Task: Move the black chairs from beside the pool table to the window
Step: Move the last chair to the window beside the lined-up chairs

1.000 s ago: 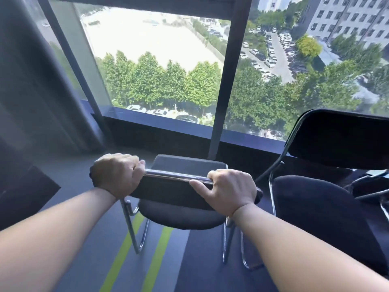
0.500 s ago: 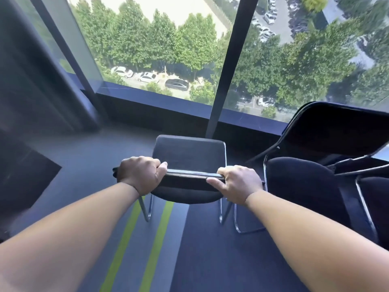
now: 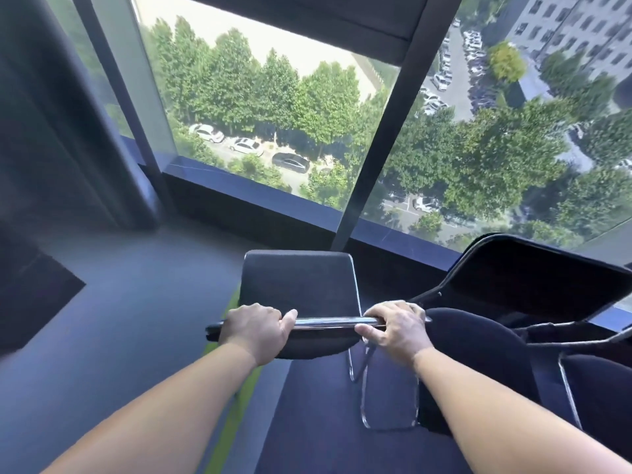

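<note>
A black chair (image 3: 301,285) with a chrome frame stands in front of me, its seat pointing toward the window (image 3: 273,107). My left hand (image 3: 256,328) grips the left end of its backrest's top bar. My right hand (image 3: 396,328) grips the right end of the same bar. A second black chair (image 3: 513,285) stands right beside it, its backrest toward the glass and its seat (image 3: 478,350) close to my right hand.
A dark window sill (image 3: 260,196) and a vertical mullion (image 3: 383,142) run just beyond the chair. Dark curtain or wall (image 3: 44,131) stands at the left. Grey carpet (image 3: 119,319) with a green stripe (image 3: 236,415) lies to the left.
The chair has moved farther from me toward the window, with both hands still gripping its backrest. My arms have stretched out and the view has tilted up.
</note>
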Demonstrator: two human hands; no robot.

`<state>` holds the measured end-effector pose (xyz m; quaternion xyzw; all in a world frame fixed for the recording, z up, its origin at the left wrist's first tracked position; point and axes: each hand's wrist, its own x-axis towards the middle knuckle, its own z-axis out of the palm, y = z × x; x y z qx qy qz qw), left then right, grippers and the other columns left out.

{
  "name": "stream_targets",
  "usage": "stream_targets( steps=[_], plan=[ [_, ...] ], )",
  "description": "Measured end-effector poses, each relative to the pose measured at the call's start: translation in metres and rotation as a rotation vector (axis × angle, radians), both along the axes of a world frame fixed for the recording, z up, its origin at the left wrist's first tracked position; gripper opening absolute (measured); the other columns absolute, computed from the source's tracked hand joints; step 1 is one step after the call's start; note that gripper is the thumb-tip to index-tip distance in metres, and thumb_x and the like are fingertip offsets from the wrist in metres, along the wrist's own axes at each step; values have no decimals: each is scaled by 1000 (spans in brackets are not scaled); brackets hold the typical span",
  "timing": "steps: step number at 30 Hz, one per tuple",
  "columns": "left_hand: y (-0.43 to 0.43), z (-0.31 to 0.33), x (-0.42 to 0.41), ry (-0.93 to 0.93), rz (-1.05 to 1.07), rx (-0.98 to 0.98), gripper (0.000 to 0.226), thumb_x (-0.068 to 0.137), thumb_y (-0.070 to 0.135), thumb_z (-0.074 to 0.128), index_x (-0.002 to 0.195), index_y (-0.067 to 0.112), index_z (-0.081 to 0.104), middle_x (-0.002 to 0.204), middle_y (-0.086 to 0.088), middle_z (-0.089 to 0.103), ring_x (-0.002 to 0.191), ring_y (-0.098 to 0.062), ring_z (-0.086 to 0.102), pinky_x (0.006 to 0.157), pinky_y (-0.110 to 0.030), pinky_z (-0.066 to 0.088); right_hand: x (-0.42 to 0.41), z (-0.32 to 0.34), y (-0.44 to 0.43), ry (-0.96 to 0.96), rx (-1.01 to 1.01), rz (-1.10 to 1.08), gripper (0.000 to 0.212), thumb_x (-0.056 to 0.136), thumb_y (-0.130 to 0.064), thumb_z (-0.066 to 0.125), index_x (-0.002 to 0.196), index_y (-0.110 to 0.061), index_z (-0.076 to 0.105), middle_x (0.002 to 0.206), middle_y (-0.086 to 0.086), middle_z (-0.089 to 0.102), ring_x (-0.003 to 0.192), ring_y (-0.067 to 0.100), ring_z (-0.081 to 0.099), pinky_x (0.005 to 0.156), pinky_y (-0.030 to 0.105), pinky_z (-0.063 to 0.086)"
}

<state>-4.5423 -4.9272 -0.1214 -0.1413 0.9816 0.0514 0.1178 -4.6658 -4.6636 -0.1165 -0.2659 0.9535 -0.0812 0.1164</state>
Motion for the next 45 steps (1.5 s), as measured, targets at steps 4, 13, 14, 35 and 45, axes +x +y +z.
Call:
stream_targets(
  steps=[4,13,14,35,45],
  plan=[
    [14,0,-16,-24,96,9,60,99,63,13,75,26,54,89,7,67,91,-22,63,64,-31,35,-46,1,-2,11,-39,94,58,69,-86,37,95,-43,66,102,-28,57,117,0,41,95,25,11],
    [93,7,-36,-132,273,47,65,95,69,11,87,25,58,99,1,70,99,-27,65,69,-34,38,-175,26,-22,-249,-3,474,40,73,-67,72,97,-36,75,119,-21,63,126,3,43,111,32,18],
    [101,9,-43,-129,260,51,67,95,70,13,89,24,61,100,1,70,99,-27,65,70,-34,39,-186,29,-24,-244,15,489,38,73,-64,75,99,-36,74,127,-19,61,130,4,40,114,34,15],
    [96,31,-114,-185,133,469,39,91,56,45,111,28,62,109,1,67,105,-26,59,90,-36,47,-174,16,-47,-777,-829,-518,14,98,-9,62,112,-7,59,97,19,67,75,26,67,66,49,61],
    [125,10,-136,-51,336,630,83,76,76,49,143,28,50,132,4,63,123,-20,56,102,-32,44,-213,13,-67,-775,-754,-320,28,100,-14,58,126,-22,63,114,12,70,96,36,70,78,57,59]
  ],
)
